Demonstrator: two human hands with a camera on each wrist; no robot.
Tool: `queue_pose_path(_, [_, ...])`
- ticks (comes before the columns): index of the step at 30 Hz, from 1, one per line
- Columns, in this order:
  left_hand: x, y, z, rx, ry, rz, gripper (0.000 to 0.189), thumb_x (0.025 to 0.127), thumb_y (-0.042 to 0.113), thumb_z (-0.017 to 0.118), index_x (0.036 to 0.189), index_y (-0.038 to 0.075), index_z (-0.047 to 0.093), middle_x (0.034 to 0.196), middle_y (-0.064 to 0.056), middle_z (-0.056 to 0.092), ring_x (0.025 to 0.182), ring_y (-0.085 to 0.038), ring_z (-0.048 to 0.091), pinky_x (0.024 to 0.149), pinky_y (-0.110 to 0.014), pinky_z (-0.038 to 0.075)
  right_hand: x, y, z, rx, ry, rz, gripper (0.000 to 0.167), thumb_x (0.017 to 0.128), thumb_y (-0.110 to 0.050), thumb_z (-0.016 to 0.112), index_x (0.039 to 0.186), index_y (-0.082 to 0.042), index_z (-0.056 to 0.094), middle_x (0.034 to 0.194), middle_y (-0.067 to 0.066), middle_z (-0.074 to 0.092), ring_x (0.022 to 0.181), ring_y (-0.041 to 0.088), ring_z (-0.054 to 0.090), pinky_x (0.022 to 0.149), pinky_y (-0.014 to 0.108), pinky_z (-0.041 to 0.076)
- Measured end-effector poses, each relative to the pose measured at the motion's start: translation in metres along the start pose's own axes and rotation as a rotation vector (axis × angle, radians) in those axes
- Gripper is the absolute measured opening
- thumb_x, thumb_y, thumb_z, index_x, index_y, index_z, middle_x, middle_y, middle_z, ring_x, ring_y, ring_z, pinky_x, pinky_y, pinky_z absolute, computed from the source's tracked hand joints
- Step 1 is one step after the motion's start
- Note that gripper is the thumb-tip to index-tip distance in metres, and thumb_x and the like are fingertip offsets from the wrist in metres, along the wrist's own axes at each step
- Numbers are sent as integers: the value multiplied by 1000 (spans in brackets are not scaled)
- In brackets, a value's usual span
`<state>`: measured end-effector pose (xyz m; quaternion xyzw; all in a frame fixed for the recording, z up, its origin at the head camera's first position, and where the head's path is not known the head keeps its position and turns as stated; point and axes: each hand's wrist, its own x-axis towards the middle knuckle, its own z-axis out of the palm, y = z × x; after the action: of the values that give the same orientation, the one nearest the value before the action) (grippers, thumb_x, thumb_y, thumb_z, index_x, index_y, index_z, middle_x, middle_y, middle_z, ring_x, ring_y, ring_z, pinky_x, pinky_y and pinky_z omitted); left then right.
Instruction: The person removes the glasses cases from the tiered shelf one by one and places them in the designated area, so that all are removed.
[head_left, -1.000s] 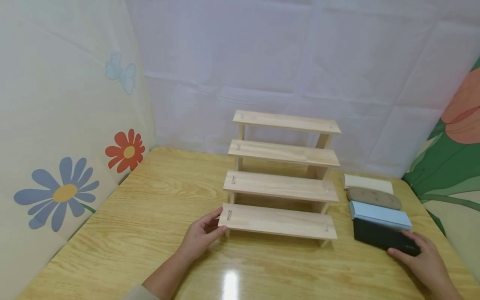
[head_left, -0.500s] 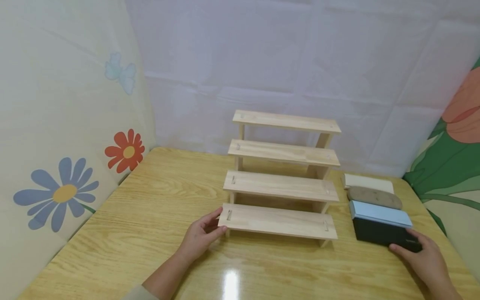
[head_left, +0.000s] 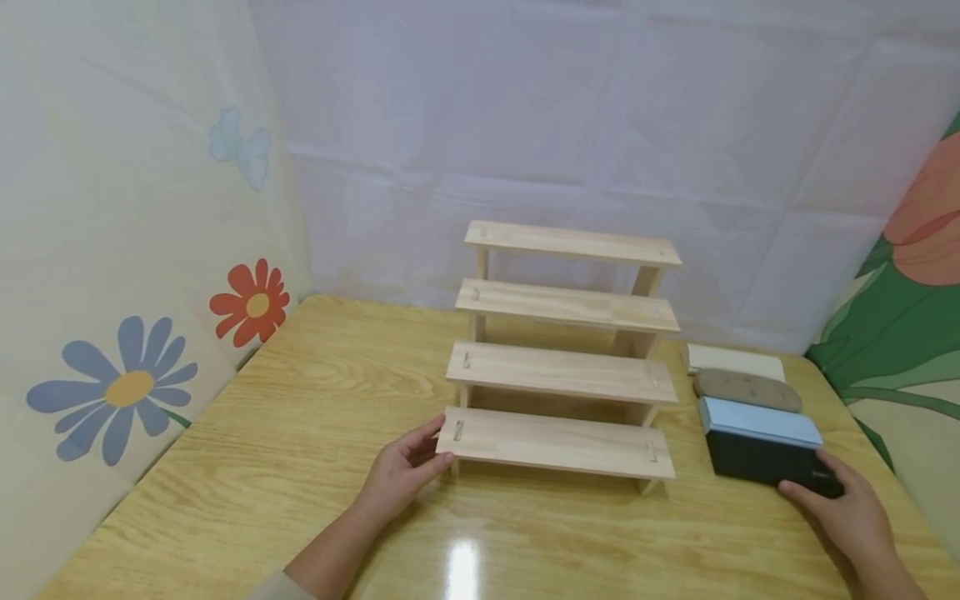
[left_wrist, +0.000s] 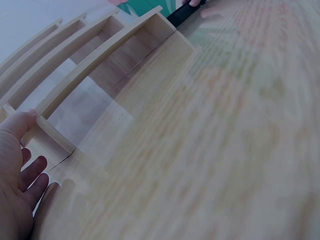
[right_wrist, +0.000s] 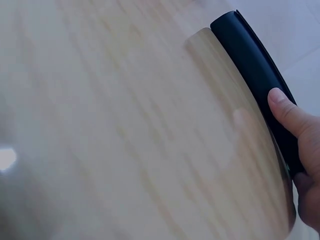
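Note:
A tiered wooden stand [head_left: 558,444] with several plank steps stands mid-table in the head view. My left hand [head_left: 401,471] holds the left end of its lowest step, thumb at the front corner; in the left wrist view the lower fingers [left_wrist: 35,175] hang loose beside the stand's leg. At the right, my right hand [head_left: 851,512] grips the right end of a black glasses case [head_left: 765,460], thumb on the near side [right_wrist: 250,65]. Right behind it lies a light-blue case [head_left: 761,422], then a brown case [head_left: 746,390] and a white case [head_left: 735,361].
The wood-grain table [head_left: 315,392] meets a white cloth backdrop [head_left: 450,100] behind the stand. Flower-printed panels [head_left: 127,250] border the left and right sides.
My right hand has straightened the black case against the light-blue one, and the row of cases has shifted slightly away. The left hand and the stand have stayed put.

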<state>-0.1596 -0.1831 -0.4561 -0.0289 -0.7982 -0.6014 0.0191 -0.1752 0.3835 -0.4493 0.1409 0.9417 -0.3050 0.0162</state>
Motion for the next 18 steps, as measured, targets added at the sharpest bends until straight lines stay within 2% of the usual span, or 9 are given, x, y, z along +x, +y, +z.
queue_pose_path(14, [0,1,-1,8,2,-3,58,87,13,74,140,2,52,139,-19,57,118,-33,62,98,-34,54,7,2,-3,0,-14,-36,101,91,-53,64,154,2,8,151,44,10,135,64,12,106,75,20])
queue_pose_path(18, [0,1,-1,12,3,15,58,87,12,74,139,1,52,138,-20,57,117,-34,63,96,-33,54,7,1,-4,-4,-33,-35,101,91,-51,64,154,2,5,151,44,7,136,64,10,106,75,20])
